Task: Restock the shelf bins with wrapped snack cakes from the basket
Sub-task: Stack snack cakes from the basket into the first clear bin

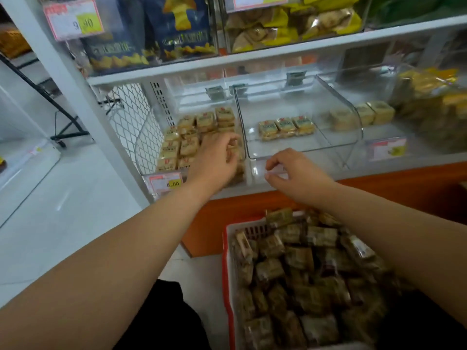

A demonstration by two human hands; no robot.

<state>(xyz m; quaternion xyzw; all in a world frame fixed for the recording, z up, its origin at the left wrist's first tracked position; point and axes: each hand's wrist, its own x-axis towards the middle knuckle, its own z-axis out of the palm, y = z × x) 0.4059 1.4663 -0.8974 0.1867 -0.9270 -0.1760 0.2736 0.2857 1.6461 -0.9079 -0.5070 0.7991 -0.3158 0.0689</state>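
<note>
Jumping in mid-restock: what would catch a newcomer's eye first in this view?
Probably the basket heaped with wrapped snack cakes at bottom right. Above it, the left hand reaches into the well-stocked left bin, while the right hand hangs, fingers curled, at the front of the nearly empty middle bin.

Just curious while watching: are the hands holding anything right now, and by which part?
The left hand is in the left bin, fingers curled at a wrapped snack cake; the exact hold is hidden. The right hand holds nothing visible.

White shelf (290, 184) with clear bins (298, 147) (snack cakes (286, 127) inside)
</note>
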